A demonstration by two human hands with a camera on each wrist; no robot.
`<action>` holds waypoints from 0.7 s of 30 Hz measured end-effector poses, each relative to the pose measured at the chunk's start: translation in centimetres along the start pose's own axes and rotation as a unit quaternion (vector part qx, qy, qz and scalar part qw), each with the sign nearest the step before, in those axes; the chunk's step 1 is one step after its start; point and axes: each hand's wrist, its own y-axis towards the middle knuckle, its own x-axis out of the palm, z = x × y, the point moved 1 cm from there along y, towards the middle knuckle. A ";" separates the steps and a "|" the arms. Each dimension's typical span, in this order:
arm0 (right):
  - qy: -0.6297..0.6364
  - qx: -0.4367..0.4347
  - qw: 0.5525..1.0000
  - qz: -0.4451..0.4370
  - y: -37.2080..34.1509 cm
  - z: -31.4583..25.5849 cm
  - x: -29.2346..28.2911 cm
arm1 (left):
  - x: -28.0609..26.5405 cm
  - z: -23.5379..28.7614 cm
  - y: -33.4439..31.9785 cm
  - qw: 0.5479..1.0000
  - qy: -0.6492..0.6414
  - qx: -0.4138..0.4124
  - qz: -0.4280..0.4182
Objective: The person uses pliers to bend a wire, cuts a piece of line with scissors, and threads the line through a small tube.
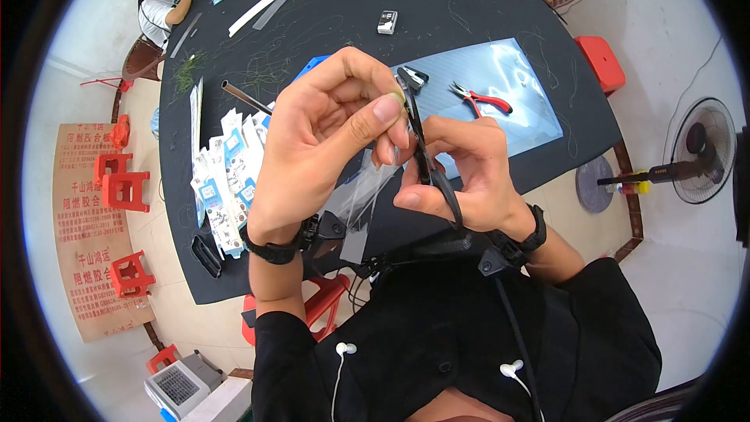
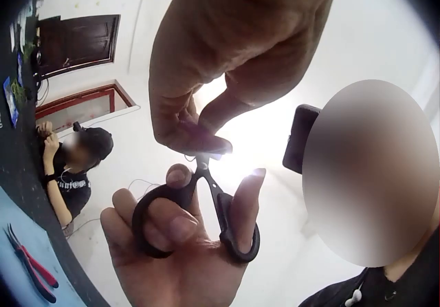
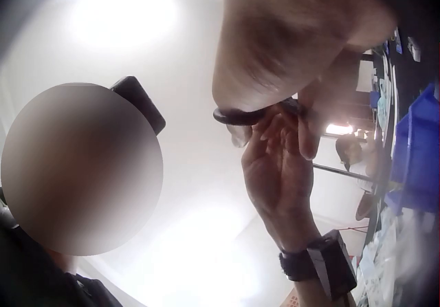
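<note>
My right hand [image 1: 476, 160] holds a pair of black scissors [image 2: 202, 171], its thumb through one ring handle and fingers through the other. The blades point up at the fingertips of my left hand [image 1: 332, 129]. There, thumb and forefinger pinch a small thin piece; what it is I cannot tell, as the fingertips hide most of it. Both hands are raised above the near edge of the table. In the right wrist view, the scissors' ring [image 3: 237, 117] shows under the right hand, with the left hand [image 3: 278, 166] beyond.
On the black table [image 1: 312, 27] are red-handled pliers [image 1: 488, 100] on a pale blue sheet [image 1: 531, 125], a black-and-silver clipper [image 1: 414, 78], printed cards [image 1: 226, 180], a blue tray [image 3: 416, 156] and green thread scraps [image 1: 187, 70]. Two people sit across. A fan [image 1: 695, 156] stands right.
</note>
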 end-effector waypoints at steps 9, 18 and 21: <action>-0.025 -0.013 1.000 0.011 0.0 -0.2 -0.1 | -0.1 -0.1 0.0 0.999 -0.020 -0.015 -0.021; -0.031 -0.015 0.999 0.026 -0.1 -0.2 0.0 | 0.1 -0.3 0.1 1.000 -0.009 -0.012 -0.006; -0.048 -0.007 0.999 0.014 -0.1 -0.1 -0.1 | 0.2 -0.4 0.1 1.000 0.002 -0.004 -0.004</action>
